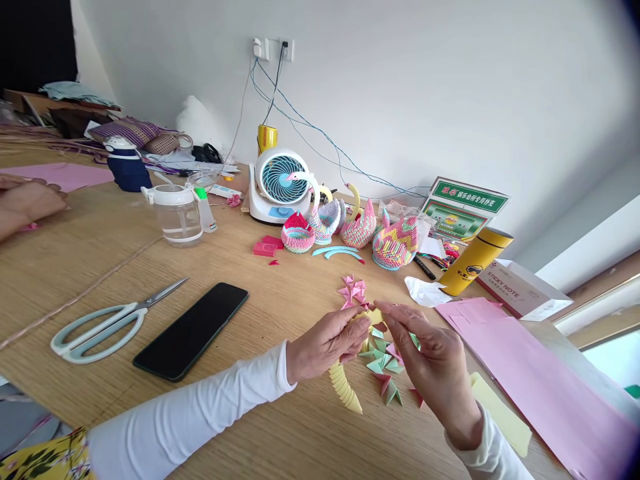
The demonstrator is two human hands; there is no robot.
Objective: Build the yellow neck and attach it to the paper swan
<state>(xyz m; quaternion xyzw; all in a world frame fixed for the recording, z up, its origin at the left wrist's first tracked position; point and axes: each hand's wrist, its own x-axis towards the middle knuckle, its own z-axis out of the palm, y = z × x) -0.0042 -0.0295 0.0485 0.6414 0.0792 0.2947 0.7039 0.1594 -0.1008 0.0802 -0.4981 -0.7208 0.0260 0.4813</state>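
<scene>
My left hand (pixel 327 343) grips a piece of folded yellow paper (pixel 373 316) between thumb and fingers, and my right hand (pixel 435 353) pinches its other end, so the paper sits between my fingertips, above the tabletop (pixel 260 427). Below my left hand a curved yellow strip (pixel 346 390) of stacked folds slants down; I can't tell whether it joins the paper I hold. Small green triangles (pixel 381 361) lie loose beneath and between my hands, with pink pieces (pixel 353 291) just beyond my fingers. To my left are a phone (pixel 193 331) and scissors (pixel 137 309), the blades together. A pink sheet (pixel 540 393) lies to the right, near a pale yellow slip (pixel 500 413) beside my right wrist. Farther back, paper swans (pixel 359 230) stand near a white fan (pixel 283 179).
</scene>
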